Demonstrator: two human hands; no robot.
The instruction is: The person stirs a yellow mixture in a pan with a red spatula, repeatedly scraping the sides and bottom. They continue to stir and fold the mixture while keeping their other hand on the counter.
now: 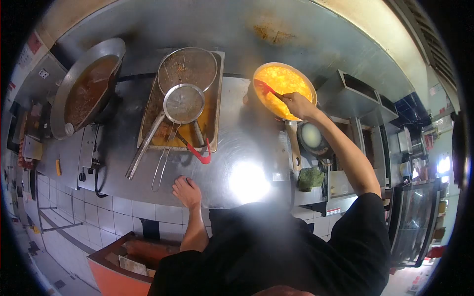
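Observation:
My right hand [299,105] is closed around the dark handle of a red-headed spatula [264,88]. The spatula's head dips into a bright yellow mass like scrambled egg [284,78], which fills a round frying pan [256,74]. Toward me points the pan's long handle [293,143], which neither hand touches. My left hand [187,191] lies on the front edge of the steel counter [232,133], fingers spread, holding nothing. A second red-ended utensil [201,155] rests at the metal tray's near edge, beyond that hand.
Two round strainers [183,103] [187,69] lie over a rectangular metal tray [218,98] holding orange liquid. At left stands a large wok [59,106] with brown liquid. Right of the pan handle are a small dark pan [323,148] and a green cloth [310,179]. An orange bin [106,266] stands below.

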